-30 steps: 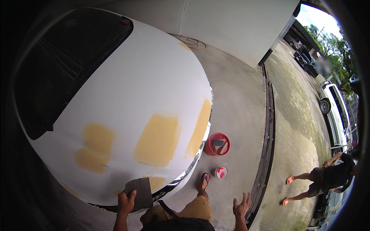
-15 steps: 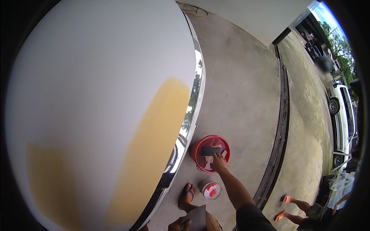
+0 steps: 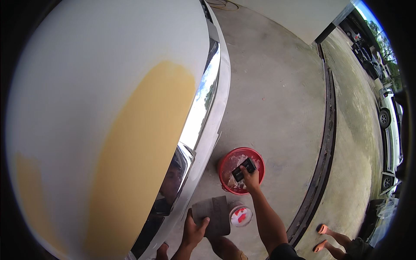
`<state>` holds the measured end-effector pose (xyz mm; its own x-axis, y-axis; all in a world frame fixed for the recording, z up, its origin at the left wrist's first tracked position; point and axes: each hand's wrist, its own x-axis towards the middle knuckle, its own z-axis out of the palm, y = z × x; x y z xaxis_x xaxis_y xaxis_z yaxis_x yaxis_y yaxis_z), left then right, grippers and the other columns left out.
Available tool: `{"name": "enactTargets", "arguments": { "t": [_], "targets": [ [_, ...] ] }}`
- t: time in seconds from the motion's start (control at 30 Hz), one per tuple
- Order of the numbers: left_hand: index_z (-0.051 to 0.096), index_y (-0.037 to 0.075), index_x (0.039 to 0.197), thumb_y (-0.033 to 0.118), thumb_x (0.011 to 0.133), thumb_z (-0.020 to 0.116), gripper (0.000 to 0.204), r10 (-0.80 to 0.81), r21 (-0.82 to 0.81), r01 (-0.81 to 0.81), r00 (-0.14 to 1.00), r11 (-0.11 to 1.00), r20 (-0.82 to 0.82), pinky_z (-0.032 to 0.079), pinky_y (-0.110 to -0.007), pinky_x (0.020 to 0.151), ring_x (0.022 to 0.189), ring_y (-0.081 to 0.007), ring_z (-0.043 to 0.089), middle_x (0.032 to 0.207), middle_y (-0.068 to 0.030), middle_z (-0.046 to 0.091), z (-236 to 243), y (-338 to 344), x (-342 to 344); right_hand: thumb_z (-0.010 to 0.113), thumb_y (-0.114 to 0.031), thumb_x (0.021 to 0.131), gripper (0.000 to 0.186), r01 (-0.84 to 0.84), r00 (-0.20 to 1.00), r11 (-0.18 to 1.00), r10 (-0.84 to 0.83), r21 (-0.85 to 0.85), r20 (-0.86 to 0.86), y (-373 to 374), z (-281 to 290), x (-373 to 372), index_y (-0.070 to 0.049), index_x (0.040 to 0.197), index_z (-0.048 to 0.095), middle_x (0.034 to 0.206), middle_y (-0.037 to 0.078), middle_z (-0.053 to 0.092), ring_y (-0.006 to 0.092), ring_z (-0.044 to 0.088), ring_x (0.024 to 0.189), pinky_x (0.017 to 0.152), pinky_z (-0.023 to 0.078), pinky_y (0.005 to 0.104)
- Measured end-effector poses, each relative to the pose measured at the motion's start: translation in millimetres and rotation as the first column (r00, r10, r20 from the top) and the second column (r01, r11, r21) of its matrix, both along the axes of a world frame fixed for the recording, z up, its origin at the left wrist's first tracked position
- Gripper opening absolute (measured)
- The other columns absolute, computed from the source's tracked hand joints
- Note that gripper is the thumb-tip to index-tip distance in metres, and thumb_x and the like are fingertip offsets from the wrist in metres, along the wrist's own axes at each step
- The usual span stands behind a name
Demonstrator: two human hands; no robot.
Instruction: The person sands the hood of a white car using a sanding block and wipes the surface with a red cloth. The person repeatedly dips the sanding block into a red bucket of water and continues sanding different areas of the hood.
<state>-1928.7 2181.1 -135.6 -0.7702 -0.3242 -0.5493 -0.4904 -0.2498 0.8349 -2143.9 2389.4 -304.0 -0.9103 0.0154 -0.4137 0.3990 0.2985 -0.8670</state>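
Observation:
My right hand (image 3: 251, 177) grips a dark block (image 3: 238, 172) inside a red bucket (image 3: 226, 183) of cloudy water on the concrete floor. My left hand (image 3: 193, 229) holds a dark grey sheet (image 3: 212, 212), thumb on top, near the car bumper. A small pail (image 3: 241, 215) with a red-marked top stands just below the bucket, partly behind the sheet. The white car's hood (image 3: 78, 78) fills the left, with a yellowish patch (image 3: 134, 156) along its front edge.
A long dark floor channel (image 3: 327, 134) runs along the right. Beyond it another person's legs (image 3: 336, 242) in orange sandals show at lower right, with parked cars (image 3: 390, 130) outside. A coiled hose (image 3: 223, 5) lies by the wall (image 3: 294, 17) at the top.
My right hand moved down into the bucket and took hold of the dark block, which is now tilted. My left hand has raised the sheet beside the bucket, and my view shifted toward it.

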Motion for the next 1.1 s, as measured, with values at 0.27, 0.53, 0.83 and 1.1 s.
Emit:
{"name": "enactTargets", "arguments": {
  "t": [0.27,0.53,0.83,1.1],
  "targets": [
    [0.016,0.005,0.159,0.016,0.091,0.08,0.094,0.093,0.34,-0.03,0.981,0.94,-0.171,0.044,-0.039,0.113,0.136,-0.0311,0.051,0.148,-0.0231,0.046,110,-18,-75,0.054,-0.036,0.109,0.041,0.223,0.97,0.684,-0.086,-0.695,0.227,-59,220,56,-0.01,0.141,0.055,0.11,0.005,0.07,0.0168,0.07,0.095,0.085,0.061,0.0348],
    [0.055,0.011,0.151,0.032,0.106,0.06,0.05,-0.28,0.073,0.303,0.933,0.95,-0.226,0.049,-0.035,0.104,0.12,-0.0236,0.064,0.133,-0.0146,0.065,190,-52,-34,0.07,-0.045,0.099,0.059,0.172,0.974,0.823,-0.224,-0.542,-0.03,-154,363,137,-0.006,0.139,0.05,0.122,0.009,0.062,0.0189,0.062,0.11,0.093,0.053,0.0337],
    [0.055,0.004,0.142,0.042,0.106,0.059,0.053,0.154,0.71,0.002,0.976,0.704,-0.155,0.053,-0.04,0.104,0.121,-0.0209,0.064,0.132,-0.0098,0.065,235,-110,18,0.09,-0.034,0.077,0.088,-0.082,0.841,0.995,0.095,0.047,-0.533,-188,419,199,0.0,0.147,0.049,0.141,0.021,0.057,0.033,0.06,0.123,0.105,0.047,0.0438],
    [0.067,0.0,0.124,0.022,0.101,0.07,0.032,0.187,0.519,0.035,0.91,0.854,-0.369,0.054,-0.031,0.094,0.107,-0.0148,0.068,0.117,-0.0076,0.073,273,-149,19,0.062,-0.036,0.095,0.065,0.233,0.973,0.53,-0.137,-0.816,0.188,-167,420,198,-0.011,0.153,0.047,0.135,0.01,0.064,0.0243,0.066,0.109,0.092,0.053,0.0388]
  ]
}}
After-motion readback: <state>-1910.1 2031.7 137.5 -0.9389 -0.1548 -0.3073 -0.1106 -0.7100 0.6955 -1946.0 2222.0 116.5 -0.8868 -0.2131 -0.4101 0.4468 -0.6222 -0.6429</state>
